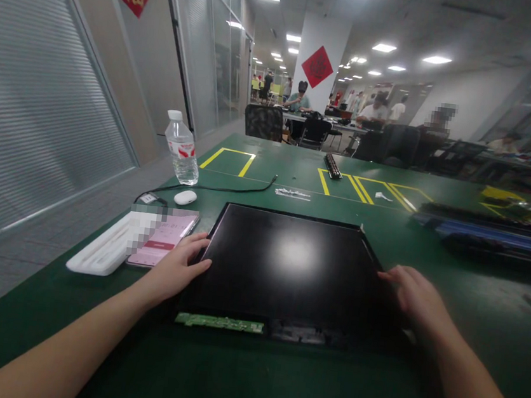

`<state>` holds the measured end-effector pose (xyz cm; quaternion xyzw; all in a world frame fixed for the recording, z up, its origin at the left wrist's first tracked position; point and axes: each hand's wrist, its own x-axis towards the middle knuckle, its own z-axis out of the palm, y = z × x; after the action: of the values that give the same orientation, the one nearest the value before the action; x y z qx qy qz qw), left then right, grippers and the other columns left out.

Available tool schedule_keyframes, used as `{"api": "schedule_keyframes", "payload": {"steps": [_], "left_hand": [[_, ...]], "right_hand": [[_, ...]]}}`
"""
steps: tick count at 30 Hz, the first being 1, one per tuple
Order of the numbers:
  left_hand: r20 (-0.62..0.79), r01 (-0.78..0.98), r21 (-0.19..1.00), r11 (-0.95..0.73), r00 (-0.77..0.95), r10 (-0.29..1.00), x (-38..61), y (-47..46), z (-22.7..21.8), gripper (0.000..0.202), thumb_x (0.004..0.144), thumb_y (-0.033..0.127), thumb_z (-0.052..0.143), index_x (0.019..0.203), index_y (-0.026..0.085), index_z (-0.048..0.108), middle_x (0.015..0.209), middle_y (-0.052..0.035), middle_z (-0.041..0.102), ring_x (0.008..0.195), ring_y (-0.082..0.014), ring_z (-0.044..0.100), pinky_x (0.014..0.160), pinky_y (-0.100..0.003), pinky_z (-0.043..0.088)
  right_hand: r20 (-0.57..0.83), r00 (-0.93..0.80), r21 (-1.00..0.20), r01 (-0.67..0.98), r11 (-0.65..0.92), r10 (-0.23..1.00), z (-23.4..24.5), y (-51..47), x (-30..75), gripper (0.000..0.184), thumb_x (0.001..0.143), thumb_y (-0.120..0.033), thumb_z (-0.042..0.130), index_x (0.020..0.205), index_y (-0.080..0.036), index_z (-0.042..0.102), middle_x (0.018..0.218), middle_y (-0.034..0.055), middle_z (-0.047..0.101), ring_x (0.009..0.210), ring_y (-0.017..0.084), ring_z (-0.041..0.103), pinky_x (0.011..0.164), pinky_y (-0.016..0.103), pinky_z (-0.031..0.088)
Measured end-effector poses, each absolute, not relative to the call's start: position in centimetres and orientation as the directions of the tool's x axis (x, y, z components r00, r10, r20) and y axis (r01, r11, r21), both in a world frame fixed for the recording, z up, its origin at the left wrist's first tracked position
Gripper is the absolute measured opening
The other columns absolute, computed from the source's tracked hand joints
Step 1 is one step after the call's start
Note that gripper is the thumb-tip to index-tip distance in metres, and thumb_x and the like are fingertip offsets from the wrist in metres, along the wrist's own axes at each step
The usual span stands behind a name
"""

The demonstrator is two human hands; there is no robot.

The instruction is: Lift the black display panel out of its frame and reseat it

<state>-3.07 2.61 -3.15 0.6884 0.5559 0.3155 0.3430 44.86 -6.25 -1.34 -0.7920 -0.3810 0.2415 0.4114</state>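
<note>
A flat black display panel [248,267] with a glossy screen lies in front of me on the green table, a ceiling light mirrored in it. Along its near edge a strip of green circuit board [220,323] is exposed. My left hand [180,270] holds the panel's left edge, its thumb over the border and its fingers along the side. At the opposite edge, my right hand [415,296] grips the frame with bent fingers; part of that grip is hidden and slightly blurred.
Left of the panel are a pink-screened phone [169,242], a white tray [96,256], a white earbud case [186,197], a black cable [228,189] and a water bottle [182,151]. A dark strip [332,166] lies farther back. Blurred long parts [496,235] lie right. People sit beyond.
</note>
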Motion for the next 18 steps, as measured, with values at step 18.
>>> {"api": "schedule_keyframes", "payload": {"steps": [18], "left_hand": [[0.069,0.655,0.717,-0.238,0.273,0.96,-3.19,1.76,-2.57,0.071,0.085,0.052,0.069,0.15,0.024,0.061,0.169,-0.0171,0.045,0.157,-0.0402,0.039,0.126,-0.057,0.032]], "right_hand": [[-0.046,0.618,-0.75,0.497,-0.436,0.785,-0.83,-6.41,44.26,0.031,0.088,-0.052,0.056,0.094,-0.025,0.069,0.101,0.0096,0.083,0.05,0.017,0.054,0.052,0.036,0.043]]}}
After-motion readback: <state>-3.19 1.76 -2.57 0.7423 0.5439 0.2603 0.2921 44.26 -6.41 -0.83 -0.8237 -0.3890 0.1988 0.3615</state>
